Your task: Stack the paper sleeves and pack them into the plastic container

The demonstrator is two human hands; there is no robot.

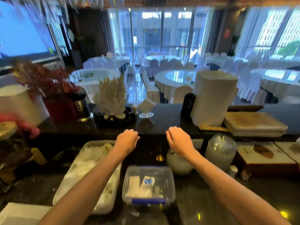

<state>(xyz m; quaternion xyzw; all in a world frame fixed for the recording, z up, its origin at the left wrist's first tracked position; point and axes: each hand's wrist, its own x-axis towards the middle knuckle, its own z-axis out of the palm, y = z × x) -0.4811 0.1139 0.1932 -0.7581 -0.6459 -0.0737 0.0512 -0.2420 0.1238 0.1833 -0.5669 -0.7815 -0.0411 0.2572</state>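
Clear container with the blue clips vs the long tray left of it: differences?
The clear container is squarish with blue clips; the long tray is elongated, with no clips visible. The container holds a few flat white paper pieces, one with a blue mark; the tray is heaped with white pieces. The left forearm crosses over the tray; nothing covers the container. Both sit lidless on the dark counter.

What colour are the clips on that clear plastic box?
Blue, seen clearly in the head view on the plastic container's near clip.
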